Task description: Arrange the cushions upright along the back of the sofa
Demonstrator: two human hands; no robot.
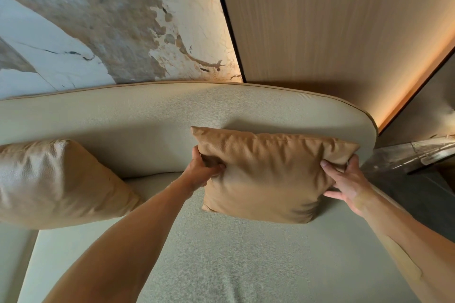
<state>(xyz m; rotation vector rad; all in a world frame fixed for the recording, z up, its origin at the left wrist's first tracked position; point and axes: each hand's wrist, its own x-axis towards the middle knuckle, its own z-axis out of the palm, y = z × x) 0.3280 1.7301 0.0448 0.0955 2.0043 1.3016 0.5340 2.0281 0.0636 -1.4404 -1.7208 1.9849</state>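
A tan square cushion (268,174) stands upright at the right end of the cream sofa, leaning on its curved backrest (152,120). My left hand (204,170) grips the cushion's left edge, and my right hand (349,182) grips its right edge. A second, larger cushion (56,182) in a paler tan leans against the backrest at the left, untouched. The sofa seat (234,253) spreads out below both cushions.
Behind the sofa rises a marble-patterned wall panel (98,19), with a wood-grain panel (332,22) beside it. A dark glossy side table (413,155) stands just past the sofa's right end, under a strip of warm light.
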